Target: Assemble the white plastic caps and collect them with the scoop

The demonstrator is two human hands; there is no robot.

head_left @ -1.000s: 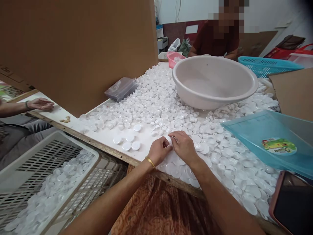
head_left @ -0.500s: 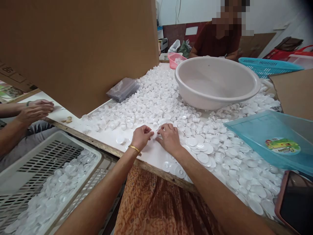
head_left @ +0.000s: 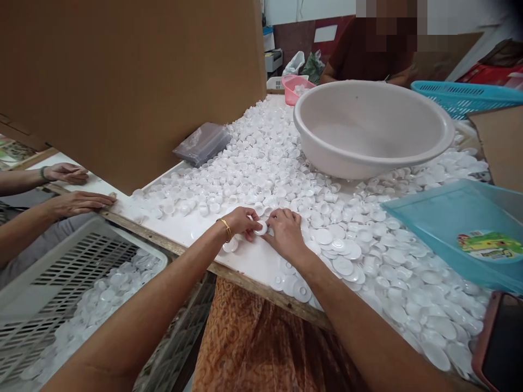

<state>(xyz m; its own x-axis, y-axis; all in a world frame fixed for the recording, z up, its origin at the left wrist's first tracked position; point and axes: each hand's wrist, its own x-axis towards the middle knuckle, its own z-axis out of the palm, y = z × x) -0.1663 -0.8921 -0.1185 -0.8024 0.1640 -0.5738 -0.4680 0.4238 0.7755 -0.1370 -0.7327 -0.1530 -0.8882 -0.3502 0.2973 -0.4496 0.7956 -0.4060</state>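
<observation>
Between the thumb and fingers of my left hand (head_left: 242, 222) is a small round white plastic disc (head_left: 260, 228), tilted to face me. My right hand (head_left: 286, 231) meets it from the right, thumb and forefinger pinched close to the disc's edge; whatever lies between those fingertips is hidden. A loose white disc (head_left: 230, 245) rests on the table just below my left wrist. To the right of my right hand, several flat white discs (head_left: 343, 265) overlap in a pile. Beyond both hands spreads a heap of small white cup-like plastic pieces (head_left: 261, 163).
A large pale basin (head_left: 368, 163) stands on the heap. Left are a cardboard box (head_left: 134, 81) and a plastic-wrapped packet (head_left: 203, 144). A blue bin (head_left: 433, 218) and phone (head_left: 500, 343) lie right. A crate (head_left: 159, 261) sits below the table; a co-worker's hands (head_left: 77, 204) rest left.
The disc in my left hand now shows clearly, and my left forearm lies flatter. The co-worker's hands at the left have moved apart. The view has shifted slightly.
</observation>
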